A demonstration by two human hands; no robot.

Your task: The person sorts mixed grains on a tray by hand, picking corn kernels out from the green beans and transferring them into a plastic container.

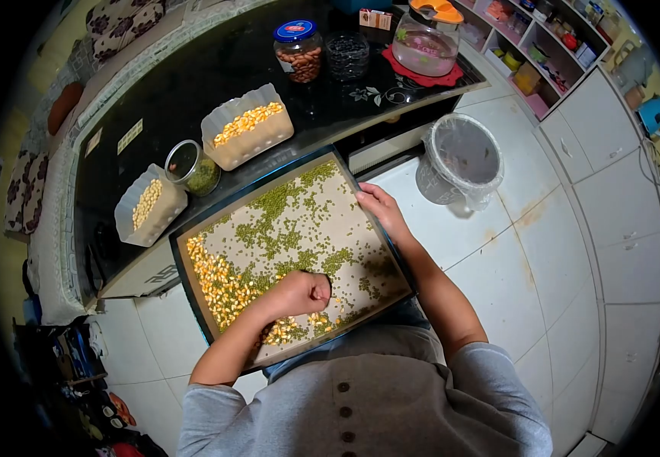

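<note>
A shallow dark-rimmed tray [330,228] with a beige bottom rests across my lap, its far edge by the black table. Loose green mung beans [273,202] are scattered over most of it. Yellow corn kernels [219,286] lie heaped along its left side, with more near the front edge. My left hand [303,293] is closed over the front middle of the tray, fingers curled inward; whatever they hold is hidden. At the tray's right rim, my right hand [381,207] grips the edge, thumb on top.
On the black table [193,84] stand a corn-filled plastic basket [250,145], a basket of pale beans [158,217], a jar with mung beans [202,179], a nut jar [299,57] and a water-filled bowl [425,53]. A lined bin [444,179] stands on the floor at right.
</note>
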